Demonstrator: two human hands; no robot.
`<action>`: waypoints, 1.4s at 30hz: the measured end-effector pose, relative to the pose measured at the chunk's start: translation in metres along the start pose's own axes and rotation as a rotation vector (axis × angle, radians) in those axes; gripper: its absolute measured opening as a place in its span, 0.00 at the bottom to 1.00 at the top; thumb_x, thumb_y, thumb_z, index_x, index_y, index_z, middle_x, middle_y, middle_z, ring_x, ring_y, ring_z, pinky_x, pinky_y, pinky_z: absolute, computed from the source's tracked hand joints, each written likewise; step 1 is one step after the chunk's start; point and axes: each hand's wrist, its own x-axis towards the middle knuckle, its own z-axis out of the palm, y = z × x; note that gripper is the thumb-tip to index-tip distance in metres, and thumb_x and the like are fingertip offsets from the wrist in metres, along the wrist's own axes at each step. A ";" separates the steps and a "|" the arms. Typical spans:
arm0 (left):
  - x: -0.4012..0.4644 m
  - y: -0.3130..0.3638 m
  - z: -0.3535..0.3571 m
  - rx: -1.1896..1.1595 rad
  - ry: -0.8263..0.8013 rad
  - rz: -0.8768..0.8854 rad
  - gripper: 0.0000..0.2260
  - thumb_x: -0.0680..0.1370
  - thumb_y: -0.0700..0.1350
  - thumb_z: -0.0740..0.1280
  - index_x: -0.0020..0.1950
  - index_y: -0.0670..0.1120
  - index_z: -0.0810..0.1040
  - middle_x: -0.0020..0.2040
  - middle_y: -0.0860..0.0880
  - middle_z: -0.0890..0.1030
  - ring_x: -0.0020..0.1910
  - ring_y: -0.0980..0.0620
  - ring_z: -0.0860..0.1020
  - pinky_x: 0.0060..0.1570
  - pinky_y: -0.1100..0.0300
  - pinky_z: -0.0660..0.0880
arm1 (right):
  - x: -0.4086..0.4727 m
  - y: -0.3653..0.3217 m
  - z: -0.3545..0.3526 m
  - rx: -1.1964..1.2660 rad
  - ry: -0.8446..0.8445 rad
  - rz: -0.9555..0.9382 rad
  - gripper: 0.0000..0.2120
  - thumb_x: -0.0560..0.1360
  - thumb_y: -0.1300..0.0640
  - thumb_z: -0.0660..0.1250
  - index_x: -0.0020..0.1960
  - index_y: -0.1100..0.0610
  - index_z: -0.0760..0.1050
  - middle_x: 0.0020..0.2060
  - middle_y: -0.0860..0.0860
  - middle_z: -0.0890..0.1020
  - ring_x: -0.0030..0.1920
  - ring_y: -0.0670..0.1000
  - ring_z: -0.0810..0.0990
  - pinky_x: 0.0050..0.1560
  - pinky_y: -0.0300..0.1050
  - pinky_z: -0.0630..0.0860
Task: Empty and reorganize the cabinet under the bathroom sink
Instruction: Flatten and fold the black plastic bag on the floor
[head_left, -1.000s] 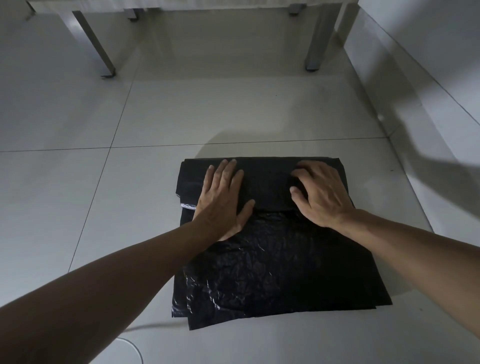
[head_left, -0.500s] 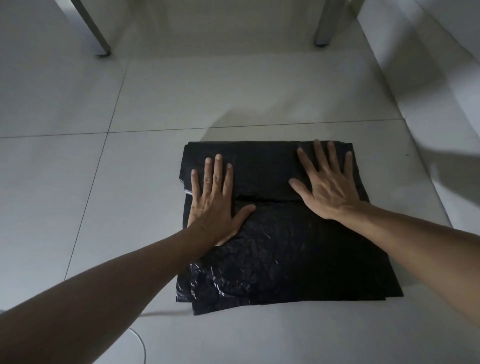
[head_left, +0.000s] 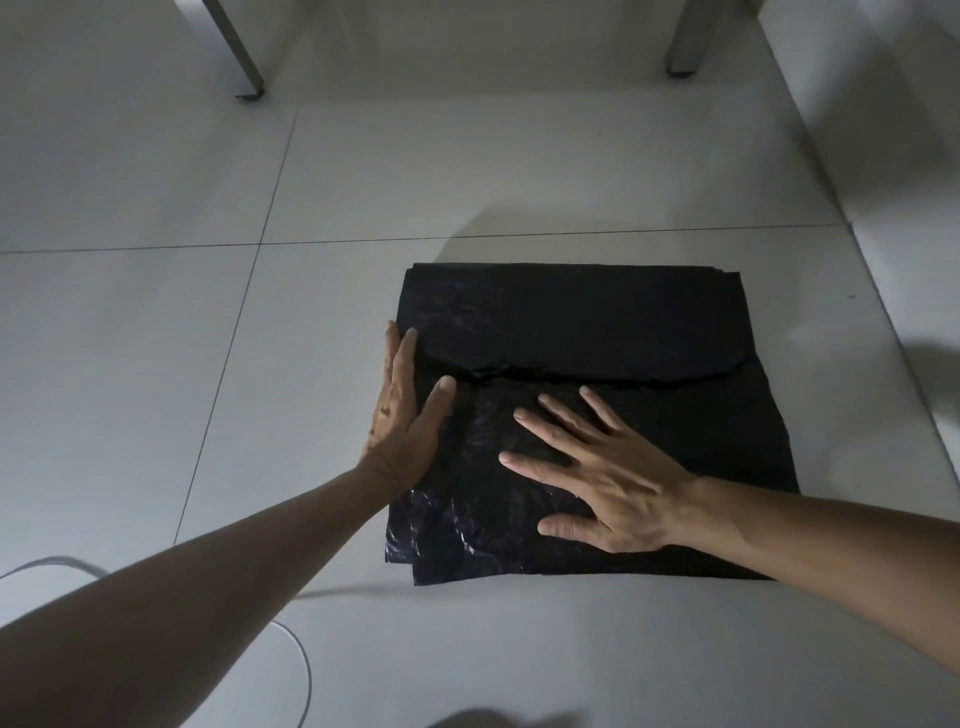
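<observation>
A folded black plastic bag (head_left: 597, 322) lies flat on the pale tiled floor (head_left: 156, 364), its far part doubled over toward me. My left hand (head_left: 405, 415) stands on its edge against the bag's left side, fingers straight and pointing away. My right hand (head_left: 597, 467) lies flat on the bag's near half with the fingers spread and pointing left and away. Neither hand grips anything.
Two metal legs stand at the far edge, the left leg (head_left: 234, 52) and the right leg (head_left: 685, 47). A white wall base (head_left: 883, 260) runs along the right of the bag. A thin white cable (head_left: 296, 654) curls on the floor near my left forearm.
Both hands left the fold line. My left hand slid to the bag's left edge and turned on its side. My right hand moved nearer and leftward onto the bag's near half.
</observation>
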 end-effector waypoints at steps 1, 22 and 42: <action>-0.001 -0.002 -0.001 -0.007 -0.003 0.016 0.39 0.73 0.66 0.51 0.79 0.48 0.50 0.80 0.51 0.43 0.76 0.60 0.44 0.76 0.58 0.46 | 0.004 -0.002 0.001 0.001 -0.007 0.018 0.34 0.78 0.30 0.46 0.79 0.42 0.46 0.79 0.54 0.44 0.79 0.59 0.42 0.74 0.64 0.40; 0.003 -0.002 -0.018 0.185 -0.046 -0.002 0.33 0.77 0.38 0.66 0.78 0.48 0.56 0.80 0.51 0.42 0.77 0.46 0.54 0.72 0.51 0.60 | 0.035 -0.020 -0.004 0.042 0.006 0.096 0.35 0.77 0.29 0.45 0.79 0.41 0.42 0.79 0.53 0.42 0.78 0.60 0.39 0.74 0.65 0.38; -0.008 -0.021 0.014 0.811 -0.041 0.058 0.35 0.79 0.60 0.42 0.78 0.36 0.49 0.79 0.38 0.46 0.78 0.41 0.45 0.76 0.44 0.44 | 0.054 0.064 -0.034 -0.239 0.182 0.234 0.25 0.75 0.59 0.70 0.71 0.57 0.71 0.67 0.56 0.76 0.69 0.63 0.71 0.70 0.65 0.63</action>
